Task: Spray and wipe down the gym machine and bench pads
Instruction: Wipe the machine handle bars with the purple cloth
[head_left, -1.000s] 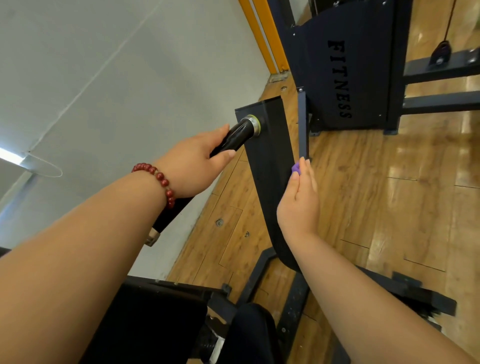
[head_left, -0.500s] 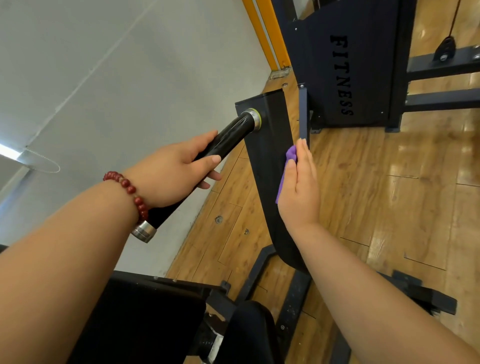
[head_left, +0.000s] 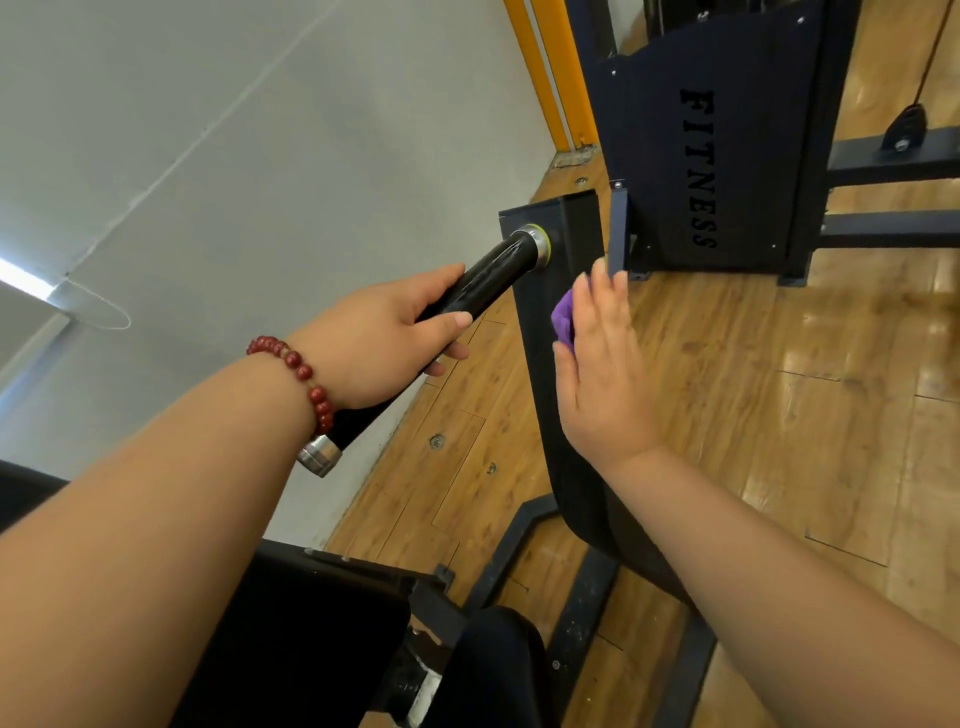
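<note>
My left hand (head_left: 387, 345), with a red bead bracelet at the wrist, grips the black handle bar (head_left: 498, 275) that juts out of the machine's black upright arm (head_left: 550, 415). With its fingers straight, my right hand (head_left: 605, 369) presses a purple cloth (head_left: 563, 319) flat against the side of that arm, just below the bar's metal collar. Most of the cloth is hidden under the palm. Black pads (head_left: 311, 639) lie at the bottom, below my left forearm.
A dark panel lettered FITNESS (head_left: 701, 166) stands behind the arm, with its frame rails (head_left: 893, 156) to the right. Wooden floor (head_left: 779, 389) spreads right. A grey wall (head_left: 260, 156) fills the left, with orange posts (head_left: 550, 73) at the top.
My right hand has slid the cloth a little down the arm, and more purple shows past my fingers. My left hand has shifted along the bar but keeps its grip.
</note>
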